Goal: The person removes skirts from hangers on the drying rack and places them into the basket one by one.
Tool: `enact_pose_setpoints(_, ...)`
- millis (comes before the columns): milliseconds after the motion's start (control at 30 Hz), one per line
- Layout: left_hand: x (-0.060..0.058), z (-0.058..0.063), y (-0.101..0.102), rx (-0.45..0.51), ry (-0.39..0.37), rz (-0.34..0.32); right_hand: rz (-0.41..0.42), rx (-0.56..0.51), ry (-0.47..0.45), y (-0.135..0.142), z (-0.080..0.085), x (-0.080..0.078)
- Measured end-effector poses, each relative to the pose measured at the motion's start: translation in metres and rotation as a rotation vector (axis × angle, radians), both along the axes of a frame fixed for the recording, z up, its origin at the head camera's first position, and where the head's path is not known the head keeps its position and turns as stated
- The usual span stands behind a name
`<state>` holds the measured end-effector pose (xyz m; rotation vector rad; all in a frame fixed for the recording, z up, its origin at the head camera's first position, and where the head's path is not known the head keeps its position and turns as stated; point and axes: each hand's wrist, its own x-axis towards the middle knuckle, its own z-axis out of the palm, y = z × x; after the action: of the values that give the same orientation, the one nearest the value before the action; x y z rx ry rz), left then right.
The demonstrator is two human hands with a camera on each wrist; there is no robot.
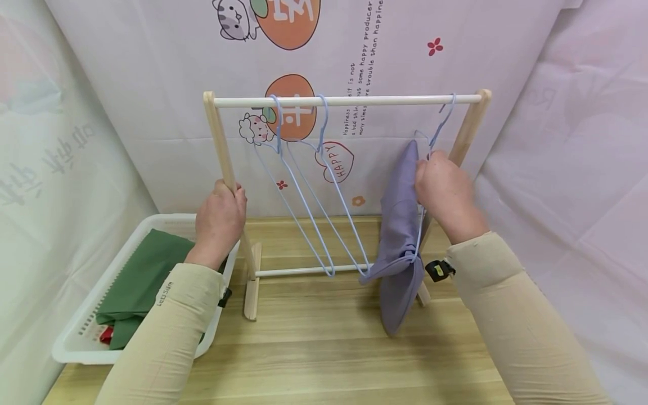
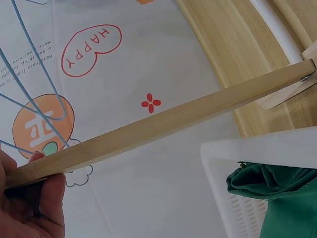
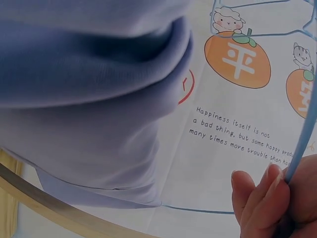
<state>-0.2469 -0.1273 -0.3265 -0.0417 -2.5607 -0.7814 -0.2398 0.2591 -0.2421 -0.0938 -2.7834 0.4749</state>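
At the right end of the rack (image 1: 468, 129), a purple garment (image 1: 397, 208) is draped over one side of a blue hanger (image 1: 433, 139), whose hook is set over the top rail (image 1: 374, 101). The hanger's wire is grasped in the curled fingers of the right hand (image 1: 448, 194); the left post (image 1: 221, 147) is gripped by the left hand (image 1: 221, 219). Nearer the rack's left end, two bare hangers (image 1: 279, 132) are hung, and left of the rack, green cloth (image 1: 147, 264) is held in a white basket (image 1: 88, 356). If the garment is being fitted, the rack is best braced by its post, and the fabric eased evenly along the wire without the hook being twisted off.
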Motion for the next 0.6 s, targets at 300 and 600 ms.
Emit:
enact_pose_setpoints(300, 0.0001, 0.0001, 0.0002, -0.009, 0.008, 0.008, 0.025, 0.003, 0.011, -0.0003, -0.0010, 0.0012)
enact_pose_setpoints(600, 0.0003, 0.0006, 0.0008, -0.017, 0.003, 0.013, 0.047, 0.001, -0.017, -0.0026, -0.0011, 0.0020)
